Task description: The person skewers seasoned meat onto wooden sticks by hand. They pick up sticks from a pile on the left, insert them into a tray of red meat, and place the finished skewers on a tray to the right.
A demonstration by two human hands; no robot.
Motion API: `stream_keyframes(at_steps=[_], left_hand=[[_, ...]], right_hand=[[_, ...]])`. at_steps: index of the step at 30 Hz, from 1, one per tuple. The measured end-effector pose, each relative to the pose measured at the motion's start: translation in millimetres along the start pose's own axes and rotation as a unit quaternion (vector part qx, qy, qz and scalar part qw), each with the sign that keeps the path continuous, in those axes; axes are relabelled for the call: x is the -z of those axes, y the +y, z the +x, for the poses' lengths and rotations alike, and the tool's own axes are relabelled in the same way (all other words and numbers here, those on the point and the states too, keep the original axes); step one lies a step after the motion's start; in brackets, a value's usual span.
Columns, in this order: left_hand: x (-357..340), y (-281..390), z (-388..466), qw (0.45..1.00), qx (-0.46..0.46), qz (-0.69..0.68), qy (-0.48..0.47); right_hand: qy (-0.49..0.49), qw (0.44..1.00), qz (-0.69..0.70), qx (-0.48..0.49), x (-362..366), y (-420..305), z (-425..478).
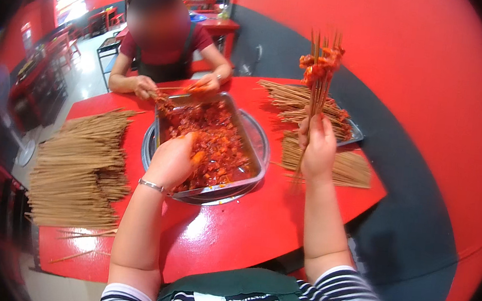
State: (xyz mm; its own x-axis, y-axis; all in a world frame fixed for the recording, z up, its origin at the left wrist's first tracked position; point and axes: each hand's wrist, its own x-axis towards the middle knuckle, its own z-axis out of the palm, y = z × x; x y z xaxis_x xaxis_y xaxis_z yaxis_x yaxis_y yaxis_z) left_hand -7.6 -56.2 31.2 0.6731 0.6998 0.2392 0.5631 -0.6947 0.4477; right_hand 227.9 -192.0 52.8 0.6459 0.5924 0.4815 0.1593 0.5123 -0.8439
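My right hand [319,148] grips a bundle of thin wooden skewers [315,92] upright above the right side of the table. Near the bundle's top, pieces of red-sauced meat [320,65] are threaded on. My left hand [174,159], with a bracelet at the wrist, reaches into a deep metal tray [258,175]. Red-marinated meat pieces [224,149] fill this tray; my left fingertips are partly hidden, so whether they hold a piece is unclear. Beneath the tray sits a round metal stand or basin [264,139].
A large pile of bare skewers [78,170] lies left, with several loose skewers nearer me. At right are filled skewers [298,106] on a tray and another bare pile [351,168]. Across the red table [234,231], a co-worker [165,53] holds skewers over the metal tray's far edge.
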Motion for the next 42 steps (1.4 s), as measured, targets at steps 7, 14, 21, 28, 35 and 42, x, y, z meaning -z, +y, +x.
stream_keyframes(at_steps=[7, 14, 21, 28, 35, 42], left_hand=[[-2.0, -3.5, 1.7, 0.998, -0.04, 0.017, -0.035], [3.0, 3.4, 0.3, 0.999, -0.007, -0.038, -0.027], [1.7, -4.0, 2.3, 0.999, 0.011, -0.023, -0.029], [-5.7, -2.2, 6.2, 1.0, -0.007, -0.007, -0.019], [-2.6, -4.3, 4.5, 0.999, -0.014, 0.002, -0.029], [2.2, -12.8, -2.8, 0.999, -0.019, 0.012, -0.036]], right_hand=[[0.094, 0.996, -0.012, 0.004, 19.2, 32.1, -24.3], [0.059, 0.985, 0.135, -0.09, 48.4, 29.6, 35.8], [0.221, 0.951, 0.14, -0.164, 90.7, 76.0, 129.8], [0.266, 0.907, 0.218, -0.242, 116.2, 119.2, 186.7], [-0.227, 0.931, -0.196, -0.209, 51.1, 21.5, 93.8], [-0.47, 0.854, 0.206, 0.087, -55.8, -126.3, -52.6]])
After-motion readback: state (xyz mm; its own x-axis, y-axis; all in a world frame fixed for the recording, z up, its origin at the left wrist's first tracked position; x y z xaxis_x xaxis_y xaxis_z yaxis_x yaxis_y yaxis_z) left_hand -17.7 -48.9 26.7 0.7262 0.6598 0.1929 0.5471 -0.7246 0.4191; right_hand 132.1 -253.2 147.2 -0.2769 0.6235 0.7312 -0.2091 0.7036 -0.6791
